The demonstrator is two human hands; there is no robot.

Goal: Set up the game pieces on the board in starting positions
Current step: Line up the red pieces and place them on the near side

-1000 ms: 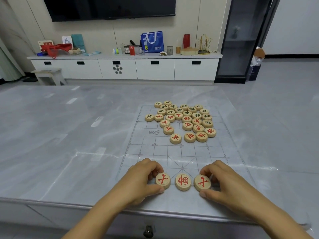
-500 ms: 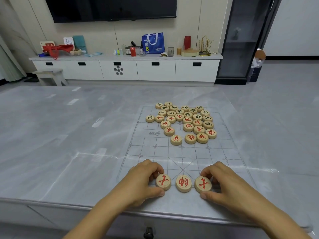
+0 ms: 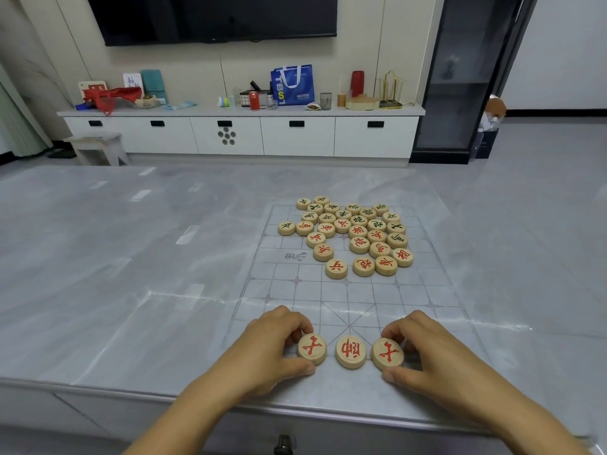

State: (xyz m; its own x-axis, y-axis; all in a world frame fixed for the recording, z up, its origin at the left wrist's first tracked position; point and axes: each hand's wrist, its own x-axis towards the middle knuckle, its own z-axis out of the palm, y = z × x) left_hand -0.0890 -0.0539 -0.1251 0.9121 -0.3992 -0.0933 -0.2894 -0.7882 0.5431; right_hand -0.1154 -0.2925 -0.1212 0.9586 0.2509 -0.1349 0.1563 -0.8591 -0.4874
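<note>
The pile (image 3: pixel 348 234) of loose pieces crowds the far half of the board (image 3: pixel 295 290), many touching, gaps narrow; between it and the near row lies a wide band of open grid; there the left hand (image 3: pixel 269 353) grips the left piece (image 3: pixel 312 349), the right hand (image 3: pixel 430 353) the right piece (image 3: pixel 387 353), closing both sides of the middle piece (image 3: pixel 350 352); left of the board the table (image 3: pixel 115 274) is open.

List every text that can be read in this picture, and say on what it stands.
"士", red: left piece, pinched by the left hand.
"帥", red: middle piece.
"士", red: right piece, pinched by the right hand.
"兵", red: nearest piece of the pile.
Letters on the blue bag: too blurred.
Marks on the other pile pieces: too small to trust.
</note>
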